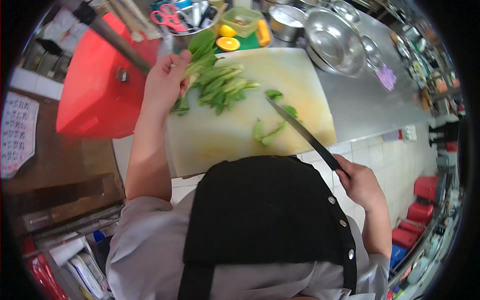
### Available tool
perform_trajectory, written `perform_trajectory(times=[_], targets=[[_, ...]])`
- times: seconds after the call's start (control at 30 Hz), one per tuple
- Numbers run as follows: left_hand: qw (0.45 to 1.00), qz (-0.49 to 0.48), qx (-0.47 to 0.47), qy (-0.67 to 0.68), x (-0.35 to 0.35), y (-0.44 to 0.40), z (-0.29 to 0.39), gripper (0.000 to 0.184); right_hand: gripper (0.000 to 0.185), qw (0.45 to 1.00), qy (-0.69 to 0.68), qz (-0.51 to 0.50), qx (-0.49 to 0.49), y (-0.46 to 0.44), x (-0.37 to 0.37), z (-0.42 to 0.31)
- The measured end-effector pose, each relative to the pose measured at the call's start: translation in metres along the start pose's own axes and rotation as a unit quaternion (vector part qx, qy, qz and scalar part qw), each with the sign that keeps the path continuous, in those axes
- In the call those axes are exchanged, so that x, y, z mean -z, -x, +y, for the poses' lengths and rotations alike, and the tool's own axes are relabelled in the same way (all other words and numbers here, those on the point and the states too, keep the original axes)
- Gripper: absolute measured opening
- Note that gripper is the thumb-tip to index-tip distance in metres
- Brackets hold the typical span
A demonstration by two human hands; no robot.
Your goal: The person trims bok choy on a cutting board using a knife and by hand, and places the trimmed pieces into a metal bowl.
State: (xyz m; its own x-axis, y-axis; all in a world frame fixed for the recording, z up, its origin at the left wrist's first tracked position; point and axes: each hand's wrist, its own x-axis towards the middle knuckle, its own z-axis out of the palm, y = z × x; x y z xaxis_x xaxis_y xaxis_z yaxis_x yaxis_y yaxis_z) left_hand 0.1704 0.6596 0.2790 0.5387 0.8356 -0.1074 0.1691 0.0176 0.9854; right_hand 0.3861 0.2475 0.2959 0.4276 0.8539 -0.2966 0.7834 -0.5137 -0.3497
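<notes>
My right hand (pixel 361 182) is wrapped round the handle of a long kitchen knife (pixel 305 132). Its blade slants up and left over the cutting board (pixel 220 140), the tip beside a few cut green pieces (pixel 272 135). At the board's upper left, my left hand (pixel 167 80) has its fingers closed on leafy greens (pixel 220 85), which lie in a pile of leaves and pale stalks. Some fingertips are hidden by the hand itself. More loose leaf scraps sit right of the pile, near the knife tip.
Behind the board are orange halves (pixel 228 44), a green plastic container (pixel 241 21) and pink-handled scissors (pixel 169 18). Metal bowls and a strainer (pixel 334 40) stand at the back right on the steel counter (pixel 360 107). A red bin (pixel 97 90) is close on the left.
</notes>
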Motion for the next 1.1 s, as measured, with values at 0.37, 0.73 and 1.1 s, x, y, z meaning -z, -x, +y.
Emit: perform_trajectory(times=[0.37, 0.73, 1.1], targets=[[0.965, 0.118, -0.169, -0.164, 0.073, 0.003, 0.03, 0.013, 0.04, 0.988, -0.151, 0.026, -0.028, 0.008, -0.03, 0.011], [0.864, -0.139, -0.078, -0.478, 0.041, -0.033, -0.04, 0.049, 0.038, 0.987, -0.154, 0.032, -0.032, 0.011, -0.035, 0.008], [0.866, -0.091, -0.229, -0.436, -0.05, -0.026, -0.056, 0.042, 0.036, 0.986, -0.159, 0.021, -0.053, 0.013, -0.034, 0.0]])
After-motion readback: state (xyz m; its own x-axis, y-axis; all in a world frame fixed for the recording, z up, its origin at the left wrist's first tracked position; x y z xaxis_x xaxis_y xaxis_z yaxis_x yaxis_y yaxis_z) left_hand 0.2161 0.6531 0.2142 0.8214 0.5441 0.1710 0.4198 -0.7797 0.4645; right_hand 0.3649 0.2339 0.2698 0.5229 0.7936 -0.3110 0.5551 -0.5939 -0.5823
